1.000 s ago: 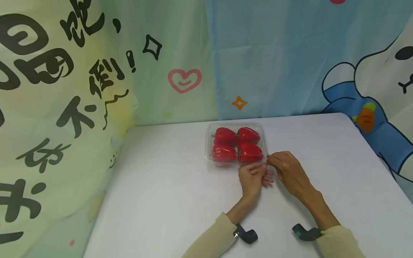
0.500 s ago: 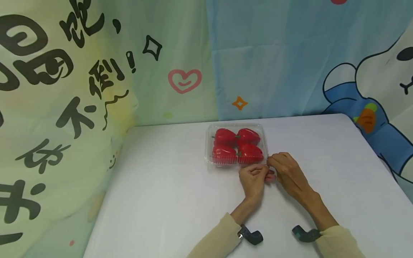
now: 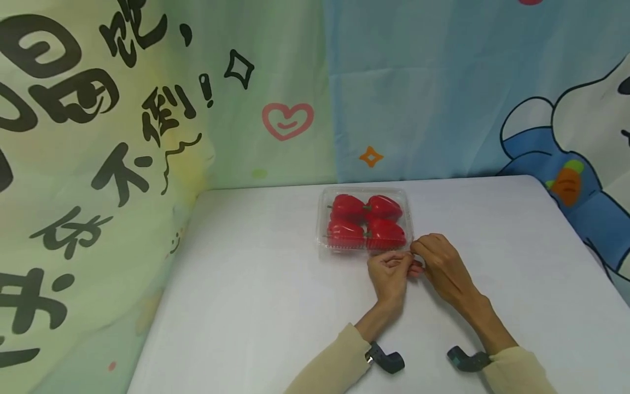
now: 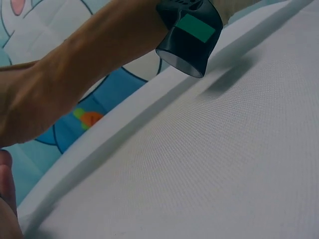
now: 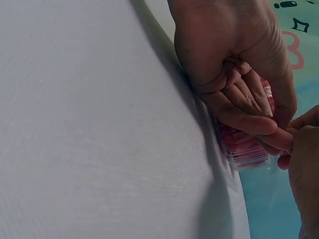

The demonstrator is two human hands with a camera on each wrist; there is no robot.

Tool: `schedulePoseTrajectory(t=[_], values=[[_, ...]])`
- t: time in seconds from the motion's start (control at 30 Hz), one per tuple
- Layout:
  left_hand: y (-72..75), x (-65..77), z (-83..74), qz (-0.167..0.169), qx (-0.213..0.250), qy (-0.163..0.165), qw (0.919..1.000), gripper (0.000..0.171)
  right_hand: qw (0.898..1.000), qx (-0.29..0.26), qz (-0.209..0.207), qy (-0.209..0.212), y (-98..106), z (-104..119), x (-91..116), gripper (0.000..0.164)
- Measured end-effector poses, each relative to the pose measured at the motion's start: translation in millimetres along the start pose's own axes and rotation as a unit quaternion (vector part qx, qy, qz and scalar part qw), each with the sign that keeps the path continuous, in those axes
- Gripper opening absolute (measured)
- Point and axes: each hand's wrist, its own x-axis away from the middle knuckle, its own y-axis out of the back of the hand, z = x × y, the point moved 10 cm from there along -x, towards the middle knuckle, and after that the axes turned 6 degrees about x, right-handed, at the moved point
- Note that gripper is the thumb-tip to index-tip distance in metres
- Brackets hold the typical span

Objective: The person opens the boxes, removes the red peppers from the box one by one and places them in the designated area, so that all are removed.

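Observation:
A clear plastic clamshell box (image 3: 322,219) with several red bell peppers (image 3: 386,234) inside sits toward the back of the white table. Both hands meet at its front right corner. My left hand (image 3: 389,276) has thumb and forefinger drawn together at that corner, its other fingers loosely curled below. From the right, my right hand (image 3: 440,265) pinches at the same corner, fingertips against those of the left. In the right wrist view the left hand (image 5: 239,74) covers much of the box (image 5: 249,162), and the pinched edge is mostly hidden between the fingertips.
The white table (image 3: 236,295) runs up to a printed curtain (image 3: 275,65) behind and at the left. Black wrist-worn cameras (image 3: 386,358) stick out from both sleeves. A cartoon bear print (image 3: 585,142) hangs at the right.
The hands keep at the box's front right corner, with only slight movement of the left forearm to the right. The head view has shifted a little; box and peppers look unchanged.

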Motion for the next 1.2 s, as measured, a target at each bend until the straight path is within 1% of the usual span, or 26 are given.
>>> schedulePoseTrajectory(t=[0.17,0.4,0.57,0.73,0.87,0.97,1.03,1.1,1.2], values=[[-2.0,0.4,0.5,0.002,0.012,-0.006,0.9999,0.017,1.000,-0.003,0.003,-0.016,-0.9,-3.2,0.6,0.031],[-1.9,0.2,0.6,0.004,0.023,-0.019,0.9995,0.020,1.000,-0.003,0.015,-0.024,-5.1,-5.6,2.3,0.027],[-2.2,0.2,0.0,0.005,0.017,-0.022,0.9996,0.017,0.999,-0.005,0.019,-0.026,-5.9,-5.8,2.9,0.026],[-3.0,0.7,-2.9,0.004,0.009,-0.031,0.9995,0.016,0.999,-0.005,0.017,-0.031,-6.5,-6.5,4.0,0.032],[-0.8,1.6,-6.1,-0.005,-0.004,-0.037,0.9993,0.015,0.999,0.000,0.025,-0.028,-8.6,-3.7,5.5,0.031],[-0.1,2.2,-7.1,-0.005,-0.011,-0.038,0.9992,0.014,0.999,0.005,0.028,-0.025,-8.6,-0.9,6.5,0.031],[-1.0,2.3,-6.9,-0.001,-0.012,-0.038,0.9992,0.015,0.999,0.006,0.021,-0.023,-7.3,0.2,6.3,0.034],[-2.3,1.7,-6.4,0.001,-0.013,-0.038,0.9992,0.015,1.000,-0.001,0.000,-0.019,-3.4,1.9,3.6,0.037],[-2.5,0.9,-5.9,-0.005,-0.017,-0.034,0.9993,0.013,0.998,-0.017,-0.055,-0.009,9.7,5.4,-9.6,0.035]])
